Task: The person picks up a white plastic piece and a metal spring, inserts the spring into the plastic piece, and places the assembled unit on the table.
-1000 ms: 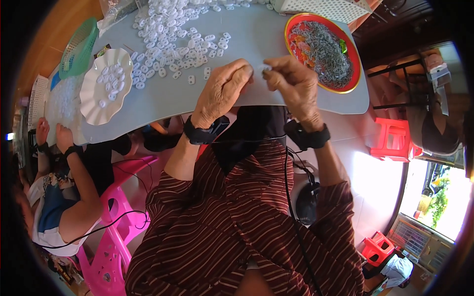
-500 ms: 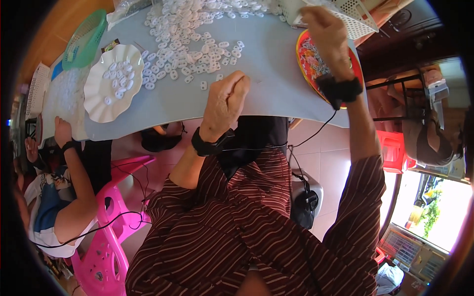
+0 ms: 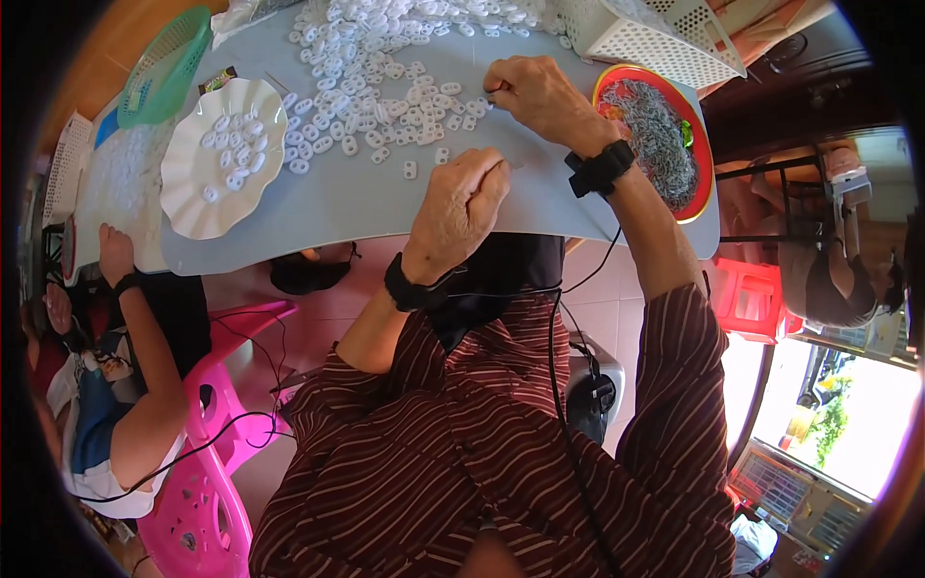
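Observation:
My left hand (image 3: pixel 461 210) rests on the grey-blue table (image 3: pixel 356 207) near its front edge, fingers curled shut; I cannot see anything in it. My right hand (image 3: pixel 540 96) is farther back, at the right edge of a spread of small white plastic rings (image 3: pixel 385 58). Its fingertips pinch something small and dark. Just right of that hand is a red plate (image 3: pixel 702 135) heaped with thin grey metal bits (image 3: pixel 655 125). Both wrists wear black bands with cables.
A white scalloped plate (image 3: pixel 193 220) holding several white rings sits at the table's left. A white perforated basket (image 3: pixel 655 34) lies at the back right, a green one (image 3: pixel 164 67) at the back left. Another person's arm (image 3: pixel 145 337) reaches in beside a pink chair (image 3: pixel 202 482). A red stool (image 3: pixel 747 299) stands at the right.
My hands were together at the table's front. The right hand then reached out to the red plate and has come back to the edge of the ring pile. The left hand barely moved.

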The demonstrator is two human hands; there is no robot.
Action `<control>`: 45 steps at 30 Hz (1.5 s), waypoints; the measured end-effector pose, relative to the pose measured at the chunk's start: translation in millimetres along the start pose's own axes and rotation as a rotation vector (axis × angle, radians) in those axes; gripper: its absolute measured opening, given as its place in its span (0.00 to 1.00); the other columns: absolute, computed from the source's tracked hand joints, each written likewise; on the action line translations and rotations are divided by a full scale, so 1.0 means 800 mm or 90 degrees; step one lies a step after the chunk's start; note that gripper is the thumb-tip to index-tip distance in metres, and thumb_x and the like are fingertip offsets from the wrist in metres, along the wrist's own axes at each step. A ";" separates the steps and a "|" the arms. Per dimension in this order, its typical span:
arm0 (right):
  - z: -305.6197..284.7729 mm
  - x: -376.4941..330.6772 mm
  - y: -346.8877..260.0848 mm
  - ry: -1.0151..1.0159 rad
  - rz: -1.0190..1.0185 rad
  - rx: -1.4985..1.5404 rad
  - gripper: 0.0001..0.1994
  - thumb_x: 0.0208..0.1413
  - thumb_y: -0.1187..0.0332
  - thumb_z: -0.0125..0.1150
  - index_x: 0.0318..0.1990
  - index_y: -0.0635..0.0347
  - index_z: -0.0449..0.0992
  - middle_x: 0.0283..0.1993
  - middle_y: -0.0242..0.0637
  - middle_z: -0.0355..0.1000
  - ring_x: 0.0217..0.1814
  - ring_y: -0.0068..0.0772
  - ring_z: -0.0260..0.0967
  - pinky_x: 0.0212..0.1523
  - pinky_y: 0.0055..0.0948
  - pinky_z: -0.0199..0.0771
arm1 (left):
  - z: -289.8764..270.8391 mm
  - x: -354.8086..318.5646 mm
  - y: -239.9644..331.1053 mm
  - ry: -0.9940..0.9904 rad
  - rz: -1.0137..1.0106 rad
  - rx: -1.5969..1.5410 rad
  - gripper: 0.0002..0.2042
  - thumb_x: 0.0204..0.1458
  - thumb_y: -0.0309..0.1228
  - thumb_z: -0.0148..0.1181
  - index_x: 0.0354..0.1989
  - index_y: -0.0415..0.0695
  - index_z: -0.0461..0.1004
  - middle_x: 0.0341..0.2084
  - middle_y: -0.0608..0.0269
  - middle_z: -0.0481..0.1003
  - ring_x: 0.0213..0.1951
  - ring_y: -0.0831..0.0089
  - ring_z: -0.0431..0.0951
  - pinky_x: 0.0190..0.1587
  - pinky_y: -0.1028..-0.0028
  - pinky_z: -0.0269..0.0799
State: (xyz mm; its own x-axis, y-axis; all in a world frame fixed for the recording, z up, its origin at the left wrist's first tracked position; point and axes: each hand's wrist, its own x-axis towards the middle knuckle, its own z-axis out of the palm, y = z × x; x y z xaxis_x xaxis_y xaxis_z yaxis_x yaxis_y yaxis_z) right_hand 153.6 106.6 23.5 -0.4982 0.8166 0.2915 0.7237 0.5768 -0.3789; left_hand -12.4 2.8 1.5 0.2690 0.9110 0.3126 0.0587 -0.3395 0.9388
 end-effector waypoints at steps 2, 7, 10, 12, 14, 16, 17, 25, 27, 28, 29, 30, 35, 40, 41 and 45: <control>-0.003 -0.004 -0.004 -0.010 0.026 0.014 0.06 0.48 0.73 0.58 0.33 0.66 0.74 0.28 0.46 0.73 0.29 0.45 0.72 0.33 0.35 0.71 | 0.000 0.000 0.000 -0.002 0.006 -0.009 0.06 0.53 0.23 0.49 0.27 0.34 0.66 0.18 0.49 0.65 0.21 0.57 0.65 0.26 0.66 0.63; -0.006 -0.016 -0.010 -0.017 0.056 0.057 0.07 0.47 0.73 0.59 0.33 0.68 0.75 0.25 0.46 0.73 0.27 0.41 0.72 0.32 0.32 0.71 | 0.000 0.000 -0.004 0.003 0.012 0.001 0.06 0.53 0.23 0.49 0.27 0.34 0.66 0.18 0.50 0.66 0.20 0.60 0.65 0.26 0.67 0.62; -0.013 -0.024 -0.016 -0.007 0.089 0.088 0.09 0.45 0.72 0.59 0.33 0.67 0.77 0.26 0.47 0.74 0.29 0.42 0.74 0.34 0.33 0.73 | 0.002 0.001 0.000 0.003 0.005 0.001 0.06 0.54 0.24 0.49 0.28 0.34 0.67 0.18 0.50 0.66 0.20 0.61 0.65 0.25 0.68 0.62; -0.012 -0.029 -0.019 -0.006 0.114 0.102 0.09 0.43 0.72 0.59 0.33 0.66 0.78 0.27 0.49 0.75 0.31 0.44 0.75 0.37 0.34 0.74 | 0.001 0.002 -0.001 0.002 -0.010 0.000 0.06 0.54 0.24 0.49 0.28 0.34 0.67 0.18 0.50 0.65 0.19 0.62 0.64 0.25 0.68 0.62; -0.013 -0.038 -0.022 0.019 0.186 0.206 0.09 0.46 0.72 0.60 0.34 0.68 0.78 0.26 0.43 0.75 0.28 0.32 0.74 0.34 0.28 0.74 | 0.000 0.002 -0.002 0.002 -0.010 0.014 0.07 0.55 0.25 0.49 0.28 0.35 0.67 0.18 0.53 0.65 0.19 0.66 0.64 0.25 0.71 0.62; -0.017 -0.046 -0.028 0.013 0.227 0.335 0.09 0.49 0.72 0.60 0.36 0.68 0.77 0.27 0.40 0.75 0.29 0.27 0.73 0.34 0.26 0.74 | -0.001 0.002 -0.001 0.015 -0.019 0.009 0.07 0.56 0.26 0.50 0.29 0.35 0.67 0.18 0.57 0.66 0.20 0.71 0.64 0.25 0.73 0.62; -0.019 -0.053 -0.032 0.008 0.273 0.459 0.09 0.52 0.72 0.59 0.38 0.68 0.77 0.27 0.37 0.75 0.29 0.22 0.73 0.34 0.23 0.74 | 0.001 0.001 0.000 0.024 -0.028 -0.002 0.07 0.57 0.27 0.50 0.29 0.36 0.67 0.18 0.60 0.66 0.20 0.75 0.64 0.25 0.75 0.62; 0.001 -0.092 -0.066 0.108 0.221 0.637 0.09 0.58 0.74 0.56 0.43 0.69 0.73 0.31 0.34 0.74 0.32 0.19 0.71 0.36 0.19 0.73 | 0.007 0.009 0.000 0.087 -0.022 -0.097 0.09 0.59 0.30 0.49 0.38 0.36 0.70 0.24 0.68 0.70 0.28 0.82 0.67 0.32 0.80 0.63; 0.003 -0.097 -0.066 0.117 0.214 0.648 0.09 0.59 0.73 0.56 0.44 0.69 0.73 0.32 0.33 0.74 0.31 0.18 0.69 0.36 0.18 0.73 | 0.009 0.008 0.000 0.076 0.008 -0.114 0.08 0.59 0.29 0.49 0.38 0.36 0.70 0.24 0.67 0.71 0.28 0.82 0.68 0.32 0.80 0.64; 0.002 -0.100 -0.066 0.124 0.219 0.636 0.09 0.59 0.73 0.57 0.44 0.69 0.73 0.32 0.32 0.74 0.31 0.17 0.69 0.36 0.18 0.73 | 0.010 0.009 0.002 0.094 0.020 -0.064 0.06 0.58 0.27 0.49 0.37 0.37 0.70 0.22 0.67 0.70 0.26 0.82 0.67 0.30 0.80 0.64; 0.001 -0.101 -0.067 0.130 0.223 0.625 0.09 0.58 0.72 0.57 0.43 0.68 0.74 0.31 0.32 0.74 0.31 0.17 0.69 0.35 0.18 0.73 | 0.011 0.009 0.003 0.113 0.032 -0.013 0.05 0.58 0.25 0.49 0.35 0.38 0.69 0.20 0.67 0.70 0.24 0.83 0.67 0.27 0.80 0.64; -0.002 -0.102 -0.068 0.132 0.223 0.626 0.09 0.58 0.72 0.57 0.43 0.68 0.74 0.31 0.32 0.74 0.31 0.17 0.69 0.35 0.18 0.73 | 0.011 0.008 0.003 0.111 0.032 -0.011 0.05 0.58 0.25 0.49 0.35 0.38 0.69 0.20 0.67 0.70 0.24 0.83 0.67 0.27 0.80 0.64; -0.004 -0.100 -0.078 0.185 0.207 0.397 0.05 0.52 0.74 0.60 0.35 0.66 0.77 0.27 0.34 0.75 0.28 0.17 0.69 0.30 0.21 0.71 | 0.014 0.006 0.001 0.085 0.009 0.023 0.06 0.57 0.25 0.48 0.36 0.37 0.70 0.20 0.65 0.71 0.24 0.82 0.69 0.28 0.80 0.65; 0.001 -0.103 -0.077 0.210 0.233 0.445 0.05 0.51 0.73 0.61 0.34 0.65 0.77 0.25 0.34 0.75 0.25 0.16 0.68 0.29 0.21 0.71 | 0.015 0.008 -0.003 0.070 -0.014 -0.097 0.07 0.57 0.27 0.49 0.36 0.36 0.70 0.22 0.66 0.72 0.26 0.81 0.71 0.29 0.80 0.66; -0.002 -0.102 -0.079 0.198 0.252 0.460 0.05 0.51 0.73 0.61 0.34 0.65 0.77 0.25 0.34 0.75 0.25 0.16 0.68 0.29 0.21 0.70 | 0.014 0.008 -0.004 0.051 -0.026 -0.130 0.07 0.58 0.28 0.50 0.36 0.36 0.70 0.22 0.66 0.72 0.26 0.81 0.71 0.30 0.80 0.66; -0.014 -0.106 -0.072 0.150 0.287 0.358 0.05 0.51 0.73 0.60 0.33 0.65 0.77 0.27 0.37 0.76 0.26 0.20 0.70 0.30 0.23 0.71 | 0.013 0.006 -0.008 0.087 -0.047 -0.126 0.08 0.58 0.30 0.50 0.35 0.37 0.71 0.23 0.67 0.72 0.26 0.82 0.71 0.31 0.81 0.66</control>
State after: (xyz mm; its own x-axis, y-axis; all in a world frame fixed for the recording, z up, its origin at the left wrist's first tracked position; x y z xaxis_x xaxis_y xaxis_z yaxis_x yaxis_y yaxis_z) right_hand 159.7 4.1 30.1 -0.0514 0.9860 0.1588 0.4492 0.1648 -0.8781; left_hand -1.3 7.1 -4.1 0.1381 0.9592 0.2466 -0.1194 -0.2311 0.9656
